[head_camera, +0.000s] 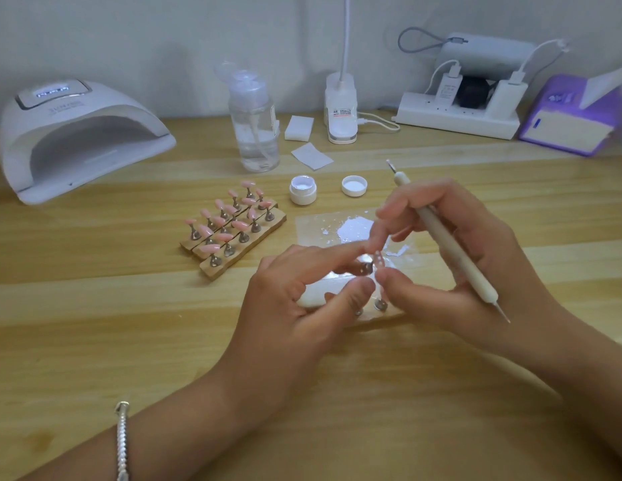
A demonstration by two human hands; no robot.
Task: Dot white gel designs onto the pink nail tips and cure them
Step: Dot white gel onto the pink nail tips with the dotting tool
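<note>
The nail tip [379,260] in hand is judged a featherweight shell of thin plastic, slightly springy and slick on its glossy face. The safe hold is by its side edges or by the little metal stand under it, since uncured white gel on top would smear at a touch. It sits between the two hands, raised just above a wooden strip [372,319] on the table [337,394], in front of the clear palette [309,225] smeared with white gel. The left hand [302,296] pinches it between forefinger and thumb. The right hand [469,258] steadies its other side with forefinger and thumb while the remaining fingers clamp the white dotting tool [455,248], which lies across the hand with both points away from the work. The tip looks pale pink, narrow and long, with a few small white dots along it; finer detail is too small to read. More pink tips [233,223] stand undecorated on strips to the left, near the open curing lamp [77,133].
</note>
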